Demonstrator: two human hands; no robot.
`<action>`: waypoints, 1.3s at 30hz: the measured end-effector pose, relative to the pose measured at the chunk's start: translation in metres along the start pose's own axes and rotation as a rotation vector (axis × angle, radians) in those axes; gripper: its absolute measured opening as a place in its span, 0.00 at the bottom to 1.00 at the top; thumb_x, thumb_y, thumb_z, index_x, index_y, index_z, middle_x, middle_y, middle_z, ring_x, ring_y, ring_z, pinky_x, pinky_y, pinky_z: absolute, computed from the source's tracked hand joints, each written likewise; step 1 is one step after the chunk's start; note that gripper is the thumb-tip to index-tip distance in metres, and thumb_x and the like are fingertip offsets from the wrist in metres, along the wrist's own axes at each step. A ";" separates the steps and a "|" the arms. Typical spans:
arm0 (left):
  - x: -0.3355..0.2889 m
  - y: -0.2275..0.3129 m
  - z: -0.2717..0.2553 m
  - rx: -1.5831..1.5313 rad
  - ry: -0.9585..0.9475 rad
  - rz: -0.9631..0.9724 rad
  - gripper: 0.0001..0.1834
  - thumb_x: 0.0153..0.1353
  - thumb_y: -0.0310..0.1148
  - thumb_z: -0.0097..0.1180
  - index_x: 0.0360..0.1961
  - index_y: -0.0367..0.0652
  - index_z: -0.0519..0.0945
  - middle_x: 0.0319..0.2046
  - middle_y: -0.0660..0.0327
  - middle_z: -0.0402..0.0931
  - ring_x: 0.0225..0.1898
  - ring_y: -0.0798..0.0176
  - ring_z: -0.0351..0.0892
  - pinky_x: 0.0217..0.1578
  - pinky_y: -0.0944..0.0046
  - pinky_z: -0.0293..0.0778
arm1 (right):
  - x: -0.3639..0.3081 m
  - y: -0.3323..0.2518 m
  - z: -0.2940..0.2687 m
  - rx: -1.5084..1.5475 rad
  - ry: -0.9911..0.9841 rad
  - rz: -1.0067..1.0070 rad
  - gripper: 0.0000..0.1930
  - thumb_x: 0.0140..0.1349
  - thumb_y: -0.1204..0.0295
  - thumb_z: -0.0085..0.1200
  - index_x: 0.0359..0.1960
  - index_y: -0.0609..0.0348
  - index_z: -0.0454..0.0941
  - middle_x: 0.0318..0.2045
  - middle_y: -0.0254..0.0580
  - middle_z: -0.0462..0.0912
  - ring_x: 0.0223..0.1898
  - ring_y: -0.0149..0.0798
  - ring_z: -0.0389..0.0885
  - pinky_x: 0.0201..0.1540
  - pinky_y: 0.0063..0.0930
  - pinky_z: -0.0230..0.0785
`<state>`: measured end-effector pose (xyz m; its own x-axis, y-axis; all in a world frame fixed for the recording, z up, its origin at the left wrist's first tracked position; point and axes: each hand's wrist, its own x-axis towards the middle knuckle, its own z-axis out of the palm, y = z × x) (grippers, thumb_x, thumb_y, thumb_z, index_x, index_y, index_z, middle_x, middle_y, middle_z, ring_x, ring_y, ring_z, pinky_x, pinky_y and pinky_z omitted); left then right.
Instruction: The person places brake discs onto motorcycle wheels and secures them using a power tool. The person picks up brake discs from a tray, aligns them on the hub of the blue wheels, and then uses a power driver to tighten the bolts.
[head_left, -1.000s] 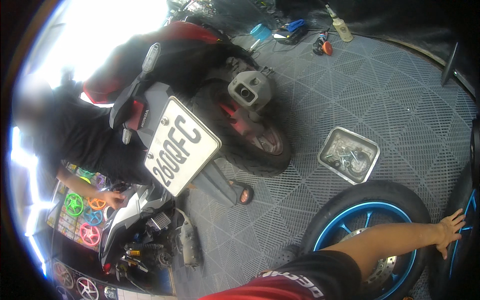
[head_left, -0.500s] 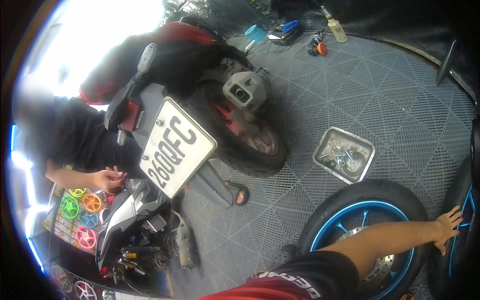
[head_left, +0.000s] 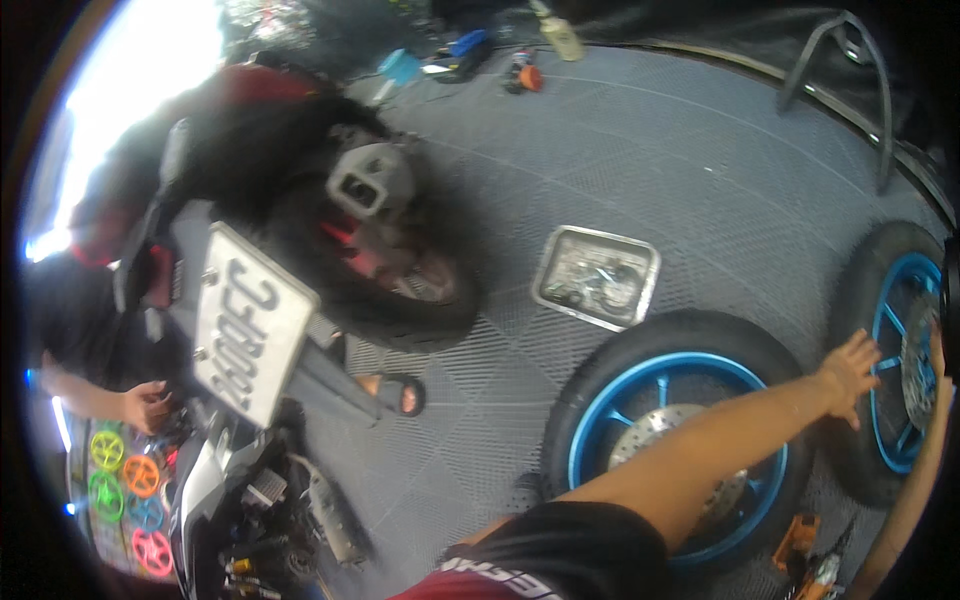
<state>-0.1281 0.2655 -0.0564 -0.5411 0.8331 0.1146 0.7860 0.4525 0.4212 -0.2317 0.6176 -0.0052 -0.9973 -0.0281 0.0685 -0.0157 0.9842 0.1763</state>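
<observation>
Two wheels with black tyres and blue rims are on the right. The nearer wheel (head_left: pixel 598 420) lies on the floor, a brake disc at its hub, with my left forearm stretched across it. My left hand (head_left: pixel 850 376) has its fingers spread and holds nothing; it is at the tyre edge of the farther wheel (head_left: pixel 882 262). That wheel stands tilted, its spokes and brake disc showing. From the lower right corner rises my right forearm, and my right hand (head_left: pixel 938 348) is beside that brake disc, mostly cut off by the picture's rim; its fingers are not clear.
A metal tray (head_left: pixel 597 277) of small parts lies beyond the nearer wheel. Orange tools (head_left: pixel 800 545) lie at lower right. Left stands a motorcycle (head_left: pixel 370 250), a co-worker's hand (head_left: pixel 147 407) next to it. A metal stand (head_left: pixel 880 110) and bottle (head_left: pixel 562 38) are at the back.
The view has swung right, so the motorcycle and tray sit farther left. More of the farther wheel shows, and my right forearm and hand have come into view. My left hand stays spread.
</observation>
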 end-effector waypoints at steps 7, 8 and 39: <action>-0.038 0.019 -0.055 0.183 -0.096 -0.165 0.43 0.62 0.68 0.53 0.72 0.56 0.69 0.75 0.52 0.58 0.77 0.47 0.49 0.74 0.40 0.48 | -0.100 -0.136 -0.119 0.526 0.339 -0.061 0.13 0.68 0.66 0.59 0.43 0.66 0.85 0.33 0.50 0.87 0.35 0.42 0.85 0.39 0.38 0.77; -0.034 0.016 -0.048 0.209 -0.050 -0.125 0.41 0.68 0.64 0.48 0.75 0.55 0.62 0.77 0.52 0.53 0.79 0.49 0.47 0.74 0.38 0.47 | -0.112 -0.132 -0.155 0.456 0.141 0.011 0.14 0.68 0.65 0.59 0.44 0.66 0.85 0.34 0.49 0.88 0.36 0.41 0.86 0.40 0.36 0.77; -0.351 0.045 -0.201 0.043 -0.166 -0.628 0.29 0.67 0.46 0.58 0.64 0.41 0.75 0.55 0.41 0.76 0.57 0.44 0.77 0.58 0.43 0.72 | -0.491 -0.069 0.031 0.444 -0.214 0.595 0.21 0.71 0.59 0.53 0.57 0.63 0.79 0.49 0.50 0.85 0.49 0.50 0.84 0.53 0.47 0.76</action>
<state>0.0372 -0.0706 0.1029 -0.8509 0.4420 -0.2840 0.3479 0.8791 0.3258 0.2564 0.5691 -0.0815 -0.8383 0.5175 -0.1712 0.5450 0.8020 -0.2444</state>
